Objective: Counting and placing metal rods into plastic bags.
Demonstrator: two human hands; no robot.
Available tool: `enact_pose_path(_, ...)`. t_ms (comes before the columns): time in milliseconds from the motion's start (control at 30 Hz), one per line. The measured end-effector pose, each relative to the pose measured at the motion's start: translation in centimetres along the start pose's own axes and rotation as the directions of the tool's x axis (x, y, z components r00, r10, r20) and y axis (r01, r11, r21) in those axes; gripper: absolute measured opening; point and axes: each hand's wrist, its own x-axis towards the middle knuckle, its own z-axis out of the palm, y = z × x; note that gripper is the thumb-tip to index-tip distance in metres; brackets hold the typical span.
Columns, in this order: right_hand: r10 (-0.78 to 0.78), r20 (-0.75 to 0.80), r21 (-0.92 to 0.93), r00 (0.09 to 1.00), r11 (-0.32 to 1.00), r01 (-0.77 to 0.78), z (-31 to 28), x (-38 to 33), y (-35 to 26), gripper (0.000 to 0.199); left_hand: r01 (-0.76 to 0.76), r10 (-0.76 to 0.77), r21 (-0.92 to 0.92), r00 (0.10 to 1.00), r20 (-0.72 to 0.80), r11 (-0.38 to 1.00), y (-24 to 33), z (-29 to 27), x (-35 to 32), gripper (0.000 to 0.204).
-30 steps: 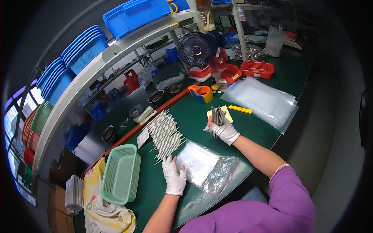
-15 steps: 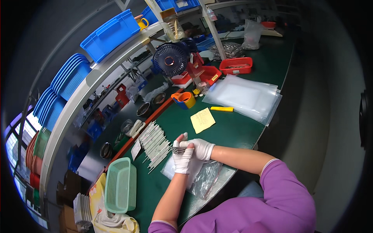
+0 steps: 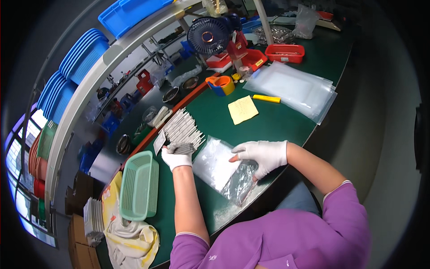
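Note:
My left hand (image 3: pixel 178 160), in a white glove with bare fingertips, is closed round a small bundle of thin grey rods (image 3: pixel 182 148). It is just in front of a row of similar rods (image 3: pixel 183 127) laid side by side on the green table. A similar white glove covers my right hand (image 3: pixel 263 157), whose fingers are apart over the right side of clear plastic bags (image 3: pixel 216 162). A thumb and a fingertip come down on or close to the plastic; whether they press on it I cannot tell.
Left of my left hand stand a green basket (image 3: pixel 139 186) and a cloth (image 3: pixel 132 242). Beyond are a yellow note (image 3: pixel 243 110), a yellow cutter (image 3: pixel 267 98), a tape roll (image 3: pixel 221 85), stacked clear bags (image 3: pixel 293 87), a fan (image 3: pixel 208 36) and a red tray (image 3: pixel 285 53).
My hands were together around the rods over the bags. Now they are apart: the left has moved left with the bundle, the right has let go and moved right over the bags.

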Motion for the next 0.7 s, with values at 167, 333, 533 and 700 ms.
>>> enact_pose_path(167, 0.043, -0.025, -0.229, 0.999, 0.972, -0.047, 2.5, 0.8, 1.8, 0.03, 0.011, 0.042, -0.27, 0.981, 0.19, 0.963, 3.5, 1.9, -1.6, 0.029)
enact_pose_path(333, 0.143, -0.4, -0.049, 0.905, 0.983, -0.177, -5.2, 5.1, 2.6, 0.013, -0.222, 0.176, 0.238, 0.964, 0.199, 0.946, 3.8, 1.9, -5.0, 0.03)
enact_pose_path(533, 0.181, -0.474, -0.302, 0.862, 0.886, -0.352, -16.3, 9.6, 2.3, 0.018, -0.426, 0.101, 0.63, 0.87, 0.483, 0.65, 0.0, -4.6, -8.0, 0.029)
enact_pose_path(700, -0.05, -0.618, -0.488, 0.784, 0.806, -0.334, -22.7, 5.6, 4.3, 0.012, -0.405, -0.006, 0.598, 0.825, 0.566, 0.691, -0.6, -5.9, -8.6, 0.02)
